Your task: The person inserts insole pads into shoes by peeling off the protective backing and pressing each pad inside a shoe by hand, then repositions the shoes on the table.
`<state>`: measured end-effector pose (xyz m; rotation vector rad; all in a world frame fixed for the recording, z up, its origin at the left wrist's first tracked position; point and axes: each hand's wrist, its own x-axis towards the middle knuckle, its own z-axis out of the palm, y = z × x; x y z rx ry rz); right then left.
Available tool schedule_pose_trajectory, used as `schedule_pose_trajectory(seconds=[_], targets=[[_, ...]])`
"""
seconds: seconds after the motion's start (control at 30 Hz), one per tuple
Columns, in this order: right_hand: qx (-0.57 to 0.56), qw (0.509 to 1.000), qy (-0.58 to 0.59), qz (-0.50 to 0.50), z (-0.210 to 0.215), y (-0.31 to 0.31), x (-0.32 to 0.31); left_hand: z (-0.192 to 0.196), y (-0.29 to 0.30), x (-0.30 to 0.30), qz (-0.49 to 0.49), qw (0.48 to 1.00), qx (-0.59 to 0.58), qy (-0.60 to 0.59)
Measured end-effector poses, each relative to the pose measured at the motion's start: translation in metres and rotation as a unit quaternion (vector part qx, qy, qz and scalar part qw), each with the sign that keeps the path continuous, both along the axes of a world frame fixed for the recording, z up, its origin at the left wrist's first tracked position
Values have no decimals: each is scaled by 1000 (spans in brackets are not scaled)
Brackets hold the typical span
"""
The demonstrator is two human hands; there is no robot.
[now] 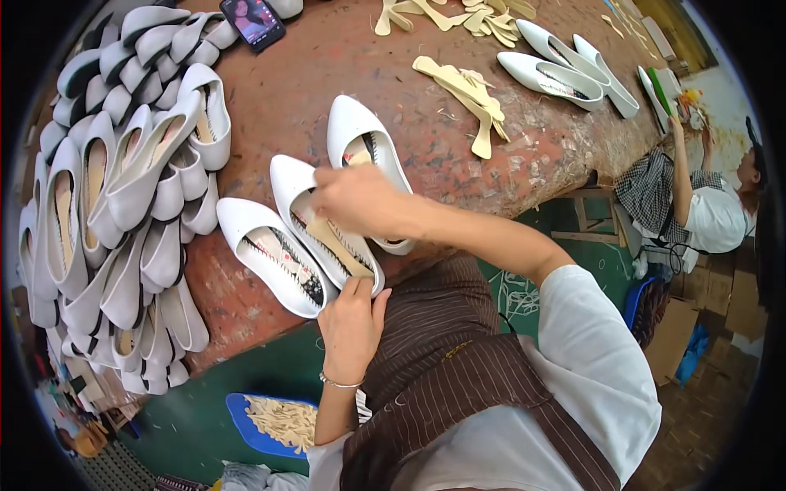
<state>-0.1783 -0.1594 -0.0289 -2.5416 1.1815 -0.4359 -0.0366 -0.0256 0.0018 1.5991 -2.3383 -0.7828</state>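
Three white pointed flat shoes lie side by side before me at the table edge. My left hand [352, 323] grips the heel of the middle shoe [288, 176], its fingertips at the back rim. Inside that shoe is a beige insole [342, 252]. Over the shoe's opening, my right hand [360, 200] reaches in toward the toe; motion blurs its fingers. The left shoe [240, 218] shows a patterned lining with dark jagged edges. Partly behind my right hand and forearm is the right shoe [348, 119].
Stacked greyish-white shoes [123, 188] fill the table's left side. A phone [254, 23] lies behind them. Loose insoles [467, 98] and more white shoes [548, 78] lie farther right. A blue tray [246, 421] of beige pieces stands below. A co-worker [712, 209] sits at the right.
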Motion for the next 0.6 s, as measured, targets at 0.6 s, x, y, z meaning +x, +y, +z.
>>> schedule_pose_trajectory(seconds=[0.6], targets=[[-41,864,137,-482,-20,-69,-190,9,18,13,154,974,-120,118]])
